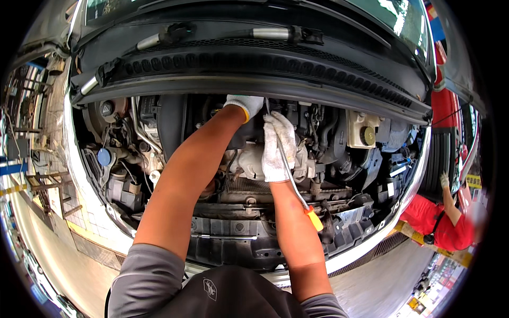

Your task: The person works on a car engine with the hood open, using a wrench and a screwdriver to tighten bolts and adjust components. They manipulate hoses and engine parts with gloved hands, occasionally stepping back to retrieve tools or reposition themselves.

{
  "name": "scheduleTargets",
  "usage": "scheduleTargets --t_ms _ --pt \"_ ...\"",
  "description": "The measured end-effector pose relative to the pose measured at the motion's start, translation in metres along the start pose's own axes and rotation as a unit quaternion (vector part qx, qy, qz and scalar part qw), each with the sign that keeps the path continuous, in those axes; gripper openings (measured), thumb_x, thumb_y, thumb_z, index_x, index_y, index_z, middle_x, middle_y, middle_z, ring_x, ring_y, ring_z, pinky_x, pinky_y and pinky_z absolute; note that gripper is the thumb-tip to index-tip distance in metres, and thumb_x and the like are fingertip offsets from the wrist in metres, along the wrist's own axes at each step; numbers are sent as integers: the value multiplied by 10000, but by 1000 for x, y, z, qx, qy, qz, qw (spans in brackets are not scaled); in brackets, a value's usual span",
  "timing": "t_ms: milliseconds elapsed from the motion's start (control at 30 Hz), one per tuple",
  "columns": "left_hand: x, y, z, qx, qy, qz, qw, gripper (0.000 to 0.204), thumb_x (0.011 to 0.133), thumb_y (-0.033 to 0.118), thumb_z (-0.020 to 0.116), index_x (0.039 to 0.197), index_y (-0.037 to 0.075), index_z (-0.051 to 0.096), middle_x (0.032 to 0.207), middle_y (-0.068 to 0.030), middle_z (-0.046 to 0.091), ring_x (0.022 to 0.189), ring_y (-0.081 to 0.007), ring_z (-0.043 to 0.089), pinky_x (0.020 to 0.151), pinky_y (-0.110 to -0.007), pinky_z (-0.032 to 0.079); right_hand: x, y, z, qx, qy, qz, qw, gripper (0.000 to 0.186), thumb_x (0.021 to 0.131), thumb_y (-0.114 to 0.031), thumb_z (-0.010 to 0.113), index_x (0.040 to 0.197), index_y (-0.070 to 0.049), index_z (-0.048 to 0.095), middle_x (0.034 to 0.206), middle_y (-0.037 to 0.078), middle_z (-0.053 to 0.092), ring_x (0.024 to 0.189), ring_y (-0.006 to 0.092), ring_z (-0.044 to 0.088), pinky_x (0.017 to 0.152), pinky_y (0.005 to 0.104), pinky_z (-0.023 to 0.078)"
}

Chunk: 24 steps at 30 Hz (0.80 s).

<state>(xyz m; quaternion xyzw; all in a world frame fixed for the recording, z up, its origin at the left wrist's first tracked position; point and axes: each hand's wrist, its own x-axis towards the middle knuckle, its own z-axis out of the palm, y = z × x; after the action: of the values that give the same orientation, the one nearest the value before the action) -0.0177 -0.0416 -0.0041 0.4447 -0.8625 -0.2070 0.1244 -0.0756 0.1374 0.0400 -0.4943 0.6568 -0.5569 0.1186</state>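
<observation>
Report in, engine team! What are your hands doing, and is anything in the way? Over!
Left hand partly under black cowl, fingers hidden. Right hand close by. Orange-handled tool slanting across right glove. Cowl overhangs left hand. Over.

Bright lighting; right hand [279, 146] strongly lit. Glare on windscreen [398, 20]; dark shadow under cowl [265, 85]. Fisheye bending; black rim; outer surroundings soft.

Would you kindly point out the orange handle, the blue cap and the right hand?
Orange handle [314, 218]: head view, middle of grip.
Blue cap [104, 156]: head view, its round top.
Right hand [273, 151]: head view, back of the glove.
</observation>
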Motion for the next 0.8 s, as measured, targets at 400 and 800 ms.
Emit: scheduleTargets --t_ms 400,800 --pt "-15 -25 15 21 60 -12 998 252 967 275 580 1057 112 750 1068 -138 764 1018 -363 720 849 -476 576 19 -41 24 -32 -35 -32 998 203 984 -43 639 1159 22 716 1284 238 644 1205 359 651 1027 403 550" --pt "-25 -32 9 90 22 51 994 235 967 265 586 1033 108 748 1029 -129 767 986 -336 734 821 -477 584 0 -44 46 32 29 -58 997 223 933 -86 764 1146 -28 736 1272 188 646 1100 339 688 927 416 578"
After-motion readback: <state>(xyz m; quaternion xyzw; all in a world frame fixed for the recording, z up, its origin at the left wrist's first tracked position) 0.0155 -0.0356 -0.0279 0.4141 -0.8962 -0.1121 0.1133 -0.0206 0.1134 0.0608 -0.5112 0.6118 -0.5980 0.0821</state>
